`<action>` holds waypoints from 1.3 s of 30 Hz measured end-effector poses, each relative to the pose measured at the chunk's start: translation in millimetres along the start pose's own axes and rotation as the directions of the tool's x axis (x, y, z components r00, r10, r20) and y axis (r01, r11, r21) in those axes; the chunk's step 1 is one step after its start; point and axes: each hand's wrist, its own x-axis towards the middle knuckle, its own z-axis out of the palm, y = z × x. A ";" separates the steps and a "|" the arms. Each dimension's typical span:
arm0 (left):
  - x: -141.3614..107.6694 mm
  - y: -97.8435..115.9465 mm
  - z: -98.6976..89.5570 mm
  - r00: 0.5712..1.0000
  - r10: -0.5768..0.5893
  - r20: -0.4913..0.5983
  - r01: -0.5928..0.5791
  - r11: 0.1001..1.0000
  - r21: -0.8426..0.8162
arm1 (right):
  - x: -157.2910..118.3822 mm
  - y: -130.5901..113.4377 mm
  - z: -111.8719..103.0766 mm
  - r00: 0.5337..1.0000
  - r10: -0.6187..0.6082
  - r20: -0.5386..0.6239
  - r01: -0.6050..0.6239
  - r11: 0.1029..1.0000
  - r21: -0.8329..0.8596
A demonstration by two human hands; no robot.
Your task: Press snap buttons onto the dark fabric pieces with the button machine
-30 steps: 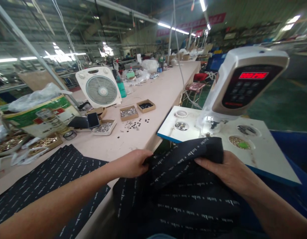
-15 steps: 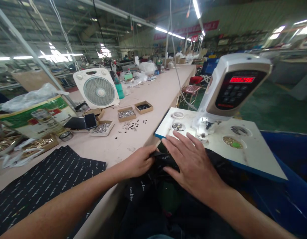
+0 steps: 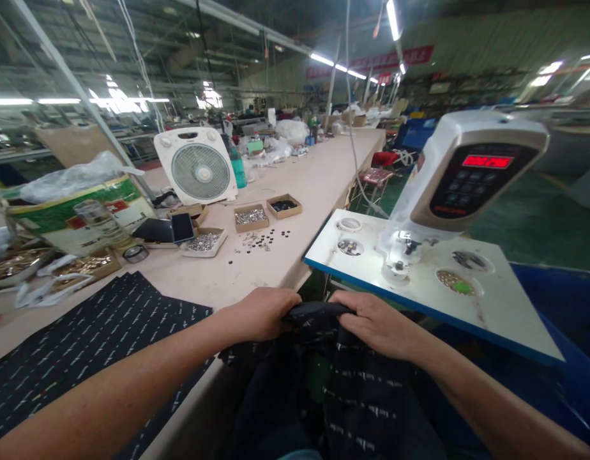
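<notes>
Both hands grip one edge of a dark printed cloth over my lap, between the table and the machine. My left hand is closed on the left part of the edge, and my right hand pinches it farther right. A short stretch of edge spans between them, and the rest hangs down in folds. Right of the hands stands a fastener press with a red display, mounted on a white board. More dark printed cloth lies flat on the table to the left, partly behind my left forearm.
Small boxes of metal parts and black parts sit on the pinkish table, with loose pieces scattered before them. A white box fan stands behind. A phone-like dark object leans by a green carton.
My right hand, spread open above the cloth before, has drawn back and closed on its edge. The left hand keeps its hold. The view has shifted slightly.
</notes>
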 end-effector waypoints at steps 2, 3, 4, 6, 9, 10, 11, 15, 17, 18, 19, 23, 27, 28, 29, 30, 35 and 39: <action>1.2 -0.8 -5.7 1.000 0.020 -0.004 -0.020 0.999 0.049 | 0.2 0.7 -1.1 1.000 0.010 -0.023 -0.010 0.999 0.031; 2.1 -1.0 -7.8 1.000 0.026 -0.011 -0.025 0.997 0.066 | 0.0 1.1 -1.0 0.999 0.018 -0.028 -0.017 0.999 0.036; 3.2 -1.1 -8.9 0.999 0.029 -0.024 -0.027 0.997 0.073 | -0.6 1.2 -0.6 0.999 0.028 -0.023 -0.027 0.999 0.039; 5.6 -2.0 -7.5 0.996 0.044 -0.071 -0.043 0.999 0.024 | -2.4 0.8 0.9 0.998 0.066 0.006 -0.066 0.997 0.039; 8.9 -4.0 1.4 0.986 0.068 -0.151 -0.091 0.984 -0.150 | -5.9 1.1 5.1 0.989 0.129 0.066 -0.128 0.992 -0.021; 9.6 -4.5 4.7 0.984 0.068 -0.166 -0.100 0.976 -0.195 | -6.9 2.3 6.9 0.987 0.142 0.071 -0.137 0.988 -0.076; 10.1 -4.8 7.4 0.983 0.065 -0.175 -0.103 0.970 -0.219 | -7.7 4.3 8.7 0.988 0.147 0.054 -0.137 0.979 -0.152; 10.2 -7.2 11.1 0.987 0.115 -0.114 -0.131 0.980 -0.148 | -9.2 17.9 13.4 0.993 0.079 -0.089 -0.111 0.883 -0.457; 10.0 -9.1 10.1 0.983 0.176 -0.044 -0.175 0.984 0.033 | -10.1 24.5 13.9 0.992 0.051 -0.120 -0.105 0.856 -0.506; 10.1 -9.7 9.5 0.980 0.200 -0.018 -0.195 0.969 0.151 | -10.7 27.0 14.0 0.992 0.050 -0.120 -0.105 0.853 -0.511; 10.4 -9.6 9.0 0.977 0.212 -0.003 -0.204 0.942 0.267 | -11.5 28.7 14.2 0.992 0.047 -0.118 -0.101 0.854 -0.510; 11.9 3.2 7.4 0.988 0.128 -0.089 -0.071 0.878 0.473 | -14.4 28.9 16.2 0.996 0.028 -0.081 -0.061 0.901 -0.429; 14.6 30.7 12.2 0.972 0.068 -0.226 0.005 0.951 0.310 | -13.3 23.9 18.3 0.997 0.034 -0.067 -0.048 0.976 -0.210; 15.9 36.4 15.4 0.969 0.074 -0.237 -0.008 0.963 0.268 | -12.8 22.2 18.3 0.998 0.033 -0.063 -0.043 0.985 -0.164; 17.3 40.4 19.2 0.969 0.077 -0.234 -0.020 0.972 0.236 | -12.4 20.3 18.0 0.998 0.031 -0.058 -0.038 0.991 -0.128; 19.0 42.5 23.3 0.974 0.072 -0.215 -0.026 0.978 0.209 | -12.3 18.4 17.4 0.998 0.029 -0.057 -0.034 0.995 -0.095; 26.6 30.6 35.2 0.999 -0.014 -0.047 0.010 0.995 -0.102 | -18.5 14.3 13.3 0.999 0.041 -0.030 -0.041 0.999 0.008; 32.1 20.2 31.2 1.000 0.003 0.028 0.009 0.902 -0.433 | -22.5 22.3 16.4 0.999 0.004 -0.050 -0.010 0.994 -0.110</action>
